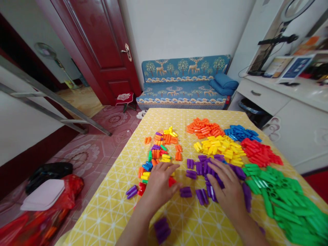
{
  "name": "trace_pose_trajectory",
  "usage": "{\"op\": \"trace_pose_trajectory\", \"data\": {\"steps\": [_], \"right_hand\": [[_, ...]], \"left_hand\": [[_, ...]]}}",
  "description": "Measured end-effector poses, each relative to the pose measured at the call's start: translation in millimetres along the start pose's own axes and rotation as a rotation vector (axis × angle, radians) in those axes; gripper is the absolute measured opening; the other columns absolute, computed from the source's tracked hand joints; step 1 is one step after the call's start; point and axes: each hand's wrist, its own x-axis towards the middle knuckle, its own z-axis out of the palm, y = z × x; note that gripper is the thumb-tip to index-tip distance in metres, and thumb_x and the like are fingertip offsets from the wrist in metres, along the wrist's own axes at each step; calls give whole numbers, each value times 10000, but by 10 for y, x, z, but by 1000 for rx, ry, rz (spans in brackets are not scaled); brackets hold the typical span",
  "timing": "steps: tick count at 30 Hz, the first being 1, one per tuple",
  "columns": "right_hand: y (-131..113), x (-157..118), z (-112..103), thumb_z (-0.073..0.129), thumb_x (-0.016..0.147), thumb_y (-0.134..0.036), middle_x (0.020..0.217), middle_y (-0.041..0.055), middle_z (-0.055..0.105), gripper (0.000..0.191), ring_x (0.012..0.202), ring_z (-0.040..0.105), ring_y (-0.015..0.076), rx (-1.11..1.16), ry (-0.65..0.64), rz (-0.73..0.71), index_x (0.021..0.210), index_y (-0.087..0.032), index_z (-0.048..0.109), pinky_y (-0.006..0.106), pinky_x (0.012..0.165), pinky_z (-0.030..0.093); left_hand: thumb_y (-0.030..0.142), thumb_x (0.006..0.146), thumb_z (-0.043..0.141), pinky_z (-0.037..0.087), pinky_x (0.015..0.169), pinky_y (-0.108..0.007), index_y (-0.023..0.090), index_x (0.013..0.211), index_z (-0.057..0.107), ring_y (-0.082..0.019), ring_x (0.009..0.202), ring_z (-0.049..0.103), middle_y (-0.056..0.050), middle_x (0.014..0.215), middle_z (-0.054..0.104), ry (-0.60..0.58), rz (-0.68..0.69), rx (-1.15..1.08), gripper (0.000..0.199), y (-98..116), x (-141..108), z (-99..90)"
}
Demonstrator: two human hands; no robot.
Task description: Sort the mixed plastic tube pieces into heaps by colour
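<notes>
My left hand (162,184) hovers over the mixed-color group of small plastic tubes, its thumb and fingers apart. Red tubes (171,181) show just beyond its thumb, and part of the group is hidden beneath it. My right hand (227,186) lies over the purple tubes (202,167) with fingers spread, touching some of them; what is under the palm is hidden. Between the hands are a purple pair (186,192) and another purple pair (202,196). Orange tubes (178,156) sit in pairs beyond my left hand.
Sorted heaps lie along the right: orange tubes (205,127), blue tubes (242,133), yellow tubes (221,149), red tubes (260,152) and green tubes (289,201). Purple tubes (162,230) lie near the front edge. The yellow tablecloth (110,205) covers the table; a blue sofa (179,90) stands behind.
</notes>
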Motion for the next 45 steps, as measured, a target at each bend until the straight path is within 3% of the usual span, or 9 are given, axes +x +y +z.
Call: {"op": "trace_pose_trajectory", "data": {"steps": [4, 8, 13, 18, 22, 25, 32, 36, 45], "right_hand": [[-518, -284, 226, 616, 869, -303, 1452, 68, 495, 512, 1326, 473, 248, 72, -322, -90, 1370, -286, 516, 423, 1061, 447], [-737, -331, 558, 712, 760, -276, 1593, 95, 270, 802, 1442, 295, 320, -61, -512, -76, 1484, -298, 368, 523, 1120, 353], [-689, 38, 896, 602, 843, -242, 1578, 159, 284, 658, 1459, 257, 309, -222, -500, 9, 1468, -210, 399, 528, 1151, 274], [-653, 162, 993, 557, 861, -216, 1560, 182, 314, 621, 1446, 286, 310, -291, -445, 11, 1461, -166, 407, 517, 1159, 244], [-634, 106, 948, 541, 875, -231, 1556, 168, 330, 636, 1441, 303, 290, -261, -429, 8, 1482, -163, 367, 510, 1161, 247], [-633, 118, 913, 543, 901, -336, 1553, 165, 336, 624, 1423, 336, 291, -225, -429, 51, 1472, -146, 379, 506, 1151, 277], [-678, 151, 926, 522, 919, -351, 1546, 167, 349, 595, 1415, 348, 293, -176, -407, 75, 1456, -133, 395, 519, 1149, 275], [-660, 128, 924, 438, 958, -328, 1544, 182, 345, 549, 1415, 347, 289, -125, -369, 75, 1458, -109, 380, 515, 1135, 306], [-600, 151, 844, 362, 985, -337, 1488, 193, 425, 519, 1384, 395, 281, -13, -222, 112, 1440, -88, 379, 485, 1108, 367]], "left_hand": [[341, 609, 837, 336, 1090, -575, 306, 1363, 548, -394, 1360, 401, -139, 1448, 489, -93, -171, 223, 809, -241, -63, -219], [464, 571, 844, 224, 1095, -692, 337, 1429, 460, -459, 1440, 222, -130, 1575, 309, -151, -225, 279, 948, -480, 27, -71], [418, 727, 748, 279, 1092, -652, 315, 1409, 491, -417, 1426, 270, -123, 1534, 380, 10, -224, 282, 736, -613, 303, 148], [378, 791, 708, 325, 1131, -541, 285, 1390, 519, -329, 1414, 345, -131, 1496, 426, 29, -55, 128, 634, -633, 395, -26], [512, 754, 720, 260, 1145, -601, 366, 1435, 440, -359, 1465, 241, -90, 1580, 309, -88, -27, 120, 751, -613, -57, -422], [579, 568, 826, 289, 1123, -615, 361, 1523, 246, -413, 1477, 164, -128, 1621, 178, -219, -74, 121, 1138, -639, -651, -573], [571, 402, 879, 190, 1109, -710, 292, 1558, 115, -522, 1453, 53, -183, 1632, -5, -54, -168, 234, 1414, -467, -1465, 157], [568, 462, 857, 178, 1117, -709, 306, 1548, 165, -502, 1464, 4, -143, 1630, -118, 91, -213, 206, 1315, -329, -1137, 431], [380, 729, 747, 273, 1148, -569, 237, 1481, 343, -398, 1498, 51, -134, 1631, -110, 176, -25, 57, 866, -508, -20, 411]]}}
